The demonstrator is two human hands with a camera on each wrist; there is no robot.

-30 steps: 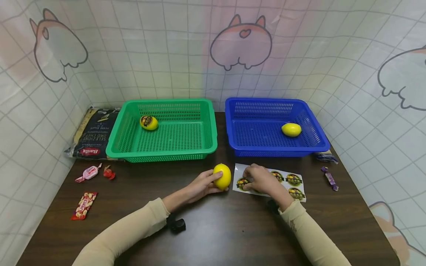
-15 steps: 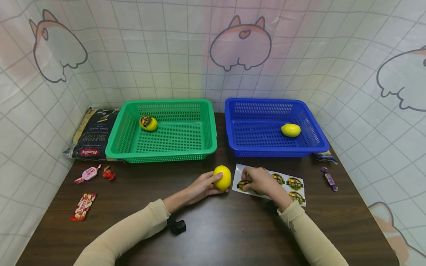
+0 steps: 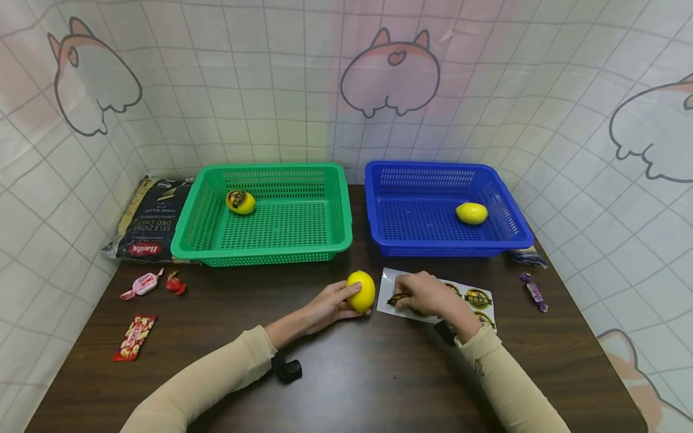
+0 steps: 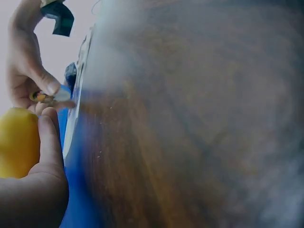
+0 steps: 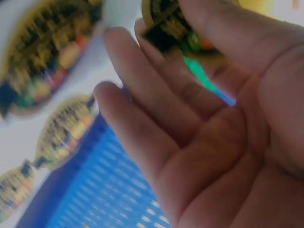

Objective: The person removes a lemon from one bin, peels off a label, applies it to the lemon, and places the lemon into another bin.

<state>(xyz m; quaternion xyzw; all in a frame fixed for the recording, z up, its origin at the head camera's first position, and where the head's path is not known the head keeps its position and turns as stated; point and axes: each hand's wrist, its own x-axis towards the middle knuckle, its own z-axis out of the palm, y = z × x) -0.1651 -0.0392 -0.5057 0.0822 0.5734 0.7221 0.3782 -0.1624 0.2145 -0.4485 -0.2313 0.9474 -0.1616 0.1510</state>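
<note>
My left hand [image 3: 334, 302] grips a plain yellow lemon [image 3: 361, 291] that rests on the dark table; its thumb lies against the lemon [image 4: 16, 142] in the left wrist view. Just right of it, my right hand [image 3: 405, 296] pinches a round dark-and-gold sticker [image 5: 173, 26] between thumb and forefinger, at the left end of a white sticker sheet [image 3: 479, 299]. The sticker [image 4: 45, 97] is lifted at an angle off the sheet. A lemon with a sticker on it [image 3: 240, 202] lies in the green basket [image 3: 271, 251]. A bare lemon [image 3: 471, 213] lies in the blue basket [image 3: 433, 248].
A black pasta bag [image 3: 148, 219] lies left of the green basket. Wrapped candies [image 3: 142, 284] and a red packet [image 3: 134, 337] sit at the table's left, and a purple candy [image 3: 533, 291] sits at the right. Cloth walls close in three sides.
My right hand's fingers have picked a sticker up off the left end of the sheet. The left hand and its lemon have stayed put.
</note>
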